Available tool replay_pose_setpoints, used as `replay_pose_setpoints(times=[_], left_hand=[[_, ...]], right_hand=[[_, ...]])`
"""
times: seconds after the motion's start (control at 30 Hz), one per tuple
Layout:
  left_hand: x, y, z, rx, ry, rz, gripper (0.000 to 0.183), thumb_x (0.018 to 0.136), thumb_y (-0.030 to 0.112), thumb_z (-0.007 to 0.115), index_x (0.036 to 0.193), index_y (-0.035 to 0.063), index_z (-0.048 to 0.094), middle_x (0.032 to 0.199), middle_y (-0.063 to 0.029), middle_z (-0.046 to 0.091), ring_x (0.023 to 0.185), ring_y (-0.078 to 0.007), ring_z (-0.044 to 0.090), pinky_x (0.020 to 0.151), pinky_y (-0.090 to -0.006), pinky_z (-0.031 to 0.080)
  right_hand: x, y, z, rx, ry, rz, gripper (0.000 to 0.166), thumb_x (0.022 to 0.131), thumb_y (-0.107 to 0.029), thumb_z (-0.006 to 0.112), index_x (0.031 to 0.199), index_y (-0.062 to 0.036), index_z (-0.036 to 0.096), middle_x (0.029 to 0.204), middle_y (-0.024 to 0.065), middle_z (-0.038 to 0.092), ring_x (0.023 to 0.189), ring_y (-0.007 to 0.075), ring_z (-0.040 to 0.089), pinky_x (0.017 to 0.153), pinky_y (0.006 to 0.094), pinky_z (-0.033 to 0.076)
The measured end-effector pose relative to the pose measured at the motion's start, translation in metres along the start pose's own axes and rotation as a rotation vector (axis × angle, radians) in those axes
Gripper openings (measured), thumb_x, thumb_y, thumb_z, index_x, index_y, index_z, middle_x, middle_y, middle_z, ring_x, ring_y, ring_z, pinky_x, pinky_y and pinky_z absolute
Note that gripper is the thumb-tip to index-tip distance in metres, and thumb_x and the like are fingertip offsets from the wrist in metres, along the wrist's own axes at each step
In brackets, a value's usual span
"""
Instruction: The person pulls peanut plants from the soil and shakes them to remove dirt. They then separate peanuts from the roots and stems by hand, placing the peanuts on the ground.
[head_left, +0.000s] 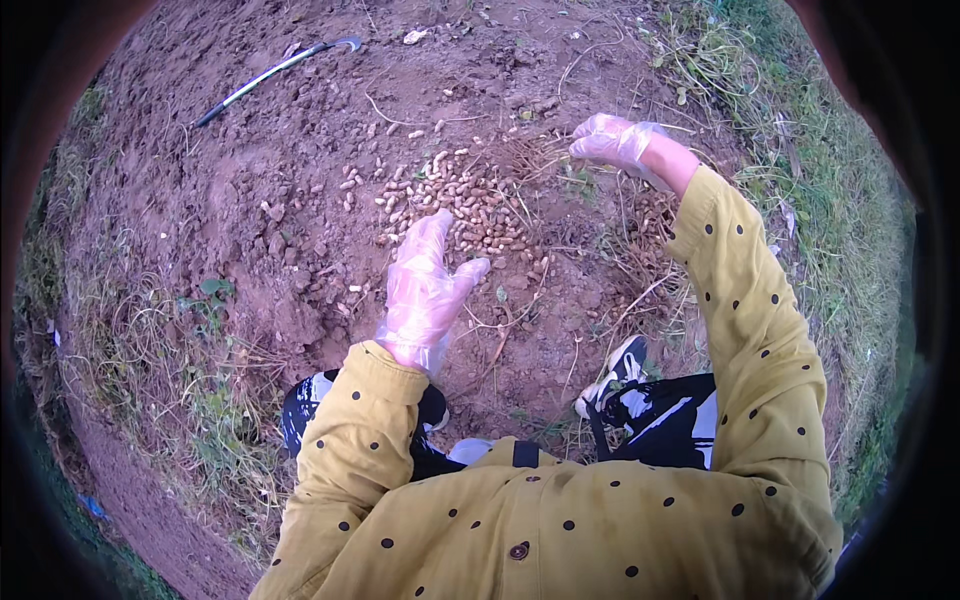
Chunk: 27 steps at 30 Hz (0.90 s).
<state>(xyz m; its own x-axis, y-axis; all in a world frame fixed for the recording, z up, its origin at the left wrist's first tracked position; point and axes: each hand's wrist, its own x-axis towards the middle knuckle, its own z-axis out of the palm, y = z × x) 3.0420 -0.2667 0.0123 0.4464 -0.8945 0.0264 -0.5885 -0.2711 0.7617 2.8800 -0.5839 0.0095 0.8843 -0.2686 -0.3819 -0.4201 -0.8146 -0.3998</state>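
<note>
A heap of unshelled peanuts (480, 206) lies on bare reddish soil in front of me. Over its near-left edge is my left hand (424, 274), in a thin clear plastic glove, holding nothing, thumb spread away from the fingers. My right hand (611, 142), gloved the same way, is beyond the heap to the right. Its fingers are curled around the stems of a pulled peanut plant, whose brown bunch of roots (529, 157) points left towards the heap. The palm side of this hand is hidden.
A sickle (277, 71) with a long pale handle lies on the soil at the far left. More uprooted peanut plants (649, 225) are piled by my right sleeve. Grass (847, 225) borders the right, and dry vines (217, 420) lie at the left. My shoe (615, 375) stands near the heap.
</note>
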Motion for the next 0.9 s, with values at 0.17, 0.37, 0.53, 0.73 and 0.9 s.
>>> replay_pose_setpoints(times=[0.17, 0.37, 0.53, 0.73, 0.9], left_hand=[[-0.016, 0.015, 0.007, 0.347, -0.144, 0.143, 0.115, 0.062, 0.041, 0.086, 0.149, 0.0007, 0.022, 0.152, -0.0261, 0.024, 0.142, -0.04, 0.023, 0.116, -0.0469, 0.021], [-0.044, 0.03, 0.037, 0.44, -0.438, 0.17, 0.132, 0.057, 0.059, 0.082, 0.152, 0.0019, 0.01, 0.148, -0.0253, 0.034, 0.14, -0.0373, 0.031, 0.117, -0.0511, 0.017], [-0.052, 0.002, 0.048, -0.046, -0.425, 0.039, 0.072, 0.068, 0.032, 0.08, 0.132, 0.0102, 0.054, 0.1, -0.0137, 0.07, 0.091, -0.0255, 0.067, 0.084, -0.0377, 0.05], [-0.054, 0.019, 0.0, -1.128, -0.442, -0.43, 0.029, 0.078, 0.007, 0.063, 0.104, -0.0047, 0.065, 0.094, -0.0135, 0.071, 0.083, -0.0227, 0.07, 0.078, -0.0348, 0.057], [-0.057, 0.007, -0.023, -1.504, -0.388, -0.482, 0.038, 0.08, 0.016, 0.059, 0.112, -0.0048, 0.064, 0.102, -0.0165, 0.07, 0.092, -0.0282, 0.069, 0.087, -0.0389, 0.055]], right_hand=[[-0.101, -0.105, -0.016, 0.305, -0.037, 0.145, 0.038, 0.083, -0.034, 0.059, 0.103, -0.0035, 0.068, 0.093, 0.0164, 0.068, 0.086, 0.0281, 0.064, 0.08, 0.0407, 0.048], [-0.133, -0.193, -0.015, 0.318, -0.214, -0.011, 0.039, 0.085, -0.034, 0.062, 0.103, 0.0012, 0.066, 0.086, 0.0126, 0.067, 0.076, 0.0235, 0.059, 0.075, 0.0385, 0.047], [-0.129, -0.239, -0.023, 0.102, -0.035, -0.03, 0.041, 0.088, -0.039, 0.057, 0.101, -0.0016, 0.067, 0.089, 0.0179, 0.067, 0.08, 0.0314, 0.063, 0.076, 0.0417, 0.048], [-0.174, -0.273, -0.038, -0.005, 1.144, -0.225, 0.029, 0.089, -0.013, 0.062, 0.117, -0.0043, 0.063, 0.112, 0.0156, 0.064, 0.1, 0.032, 0.064, 0.086, 0.0373, 0.052], [-0.202, -0.277, 0.02, 0.469, 1.06, 0.072, 0.014, 0.087, -0.006, 0.062, 0.099, -0.0032, 0.07, 0.087, 0.0058, 0.068, 0.076, 0.0112, 0.061, 0.068, 0.0246, 0.048]])
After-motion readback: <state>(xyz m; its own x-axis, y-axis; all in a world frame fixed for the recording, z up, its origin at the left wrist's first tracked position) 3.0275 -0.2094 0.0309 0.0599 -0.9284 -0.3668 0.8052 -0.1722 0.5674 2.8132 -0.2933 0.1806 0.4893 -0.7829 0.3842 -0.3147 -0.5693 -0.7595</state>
